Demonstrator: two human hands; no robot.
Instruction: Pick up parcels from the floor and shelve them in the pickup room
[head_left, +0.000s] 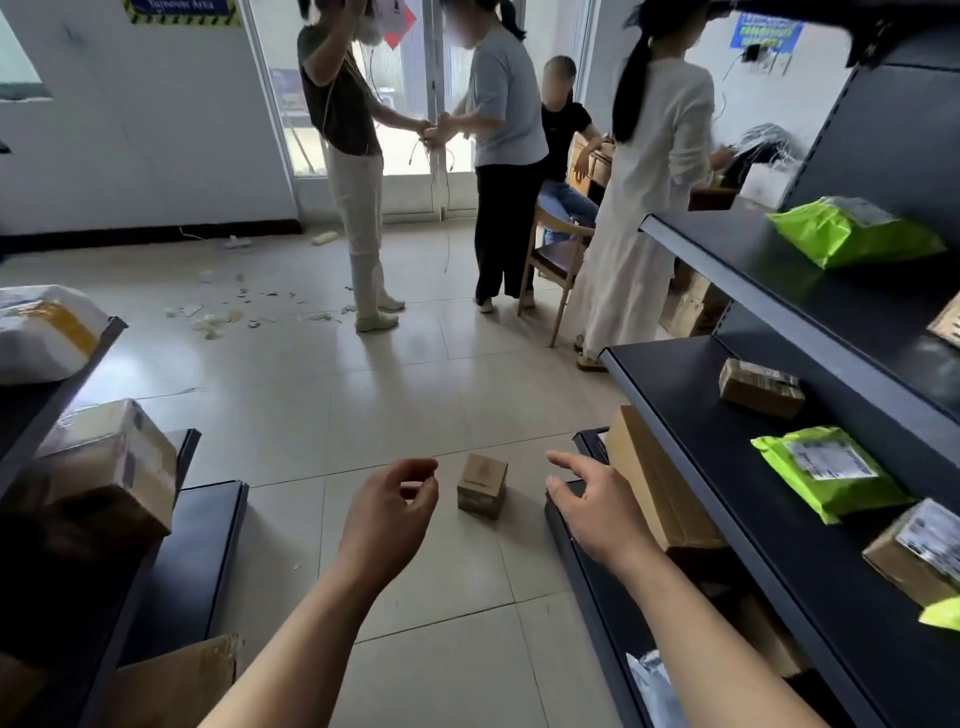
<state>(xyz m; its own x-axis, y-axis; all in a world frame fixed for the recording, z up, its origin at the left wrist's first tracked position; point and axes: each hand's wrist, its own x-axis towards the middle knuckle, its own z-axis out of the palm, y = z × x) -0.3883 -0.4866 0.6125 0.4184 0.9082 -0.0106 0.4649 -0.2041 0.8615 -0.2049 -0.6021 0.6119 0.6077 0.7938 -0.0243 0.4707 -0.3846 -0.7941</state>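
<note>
A small brown cardboard parcel (482, 486) stands on the tiled floor in the aisle between two dark shelf units. Both my arms reach out toward it. My left hand (389, 514) hovers just left of the parcel with loosely curled fingers and holds nothing. My right hand (592, 499) is just right of it, fingers spread and relaxed, also empty. Neither hand touches the parcel. The dark shelf unit on the right (727, 499) carries green mailer bags (826, 470) and small cardboard boxes (761, 387).
A left shelf unit (208, 545) holds a taped box (111, 462) and a white bag (41, 332). A large flat box (654, 483) lies on the right unit's bottom shelf. Several people stand and sit near the glass door ahead, by a wooden chair (556, 260). Scraps litter the far floor.
</note>
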